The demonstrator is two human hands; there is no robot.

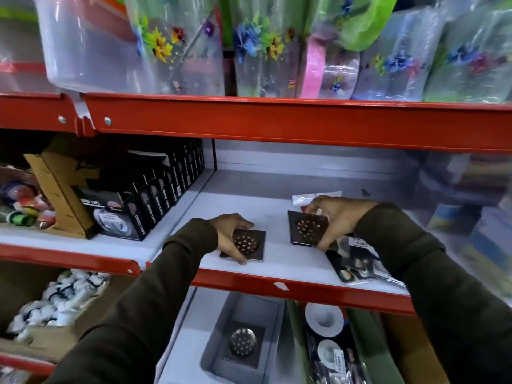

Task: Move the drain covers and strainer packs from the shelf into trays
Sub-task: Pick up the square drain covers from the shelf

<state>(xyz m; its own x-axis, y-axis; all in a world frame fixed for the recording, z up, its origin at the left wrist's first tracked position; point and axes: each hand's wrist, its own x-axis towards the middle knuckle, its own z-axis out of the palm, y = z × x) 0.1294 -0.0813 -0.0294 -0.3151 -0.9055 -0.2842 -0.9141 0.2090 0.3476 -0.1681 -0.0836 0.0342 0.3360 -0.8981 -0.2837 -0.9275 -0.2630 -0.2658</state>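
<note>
A white shelf (243,195) with red front rails runs across a shop rack; wrapped flower-printed plastic containers (177,42) crowd the level above, and black boxes (155,200) marked "nano tape" stand in a row to the left. The right side of the view is blurred, so the goods there cannot be made out, and the lower levels are partly hidden by dark sleeves. On the white shelf the left hand (230,231) is closed over one square drain cover (245,246), thumb at its near edge, the cover lying flat. The right hand (332,217) pinches a second drain cover (309,228) by its right side, tilted up off the shelf. Both are dark metal squares with a round perforated centre. Strainer packs (360,259) in clear bags lie just right of it. Below, a grey tray (221,339) holds another cover (242,342), and a green tray (297,342) beside it holds more packs
</note>
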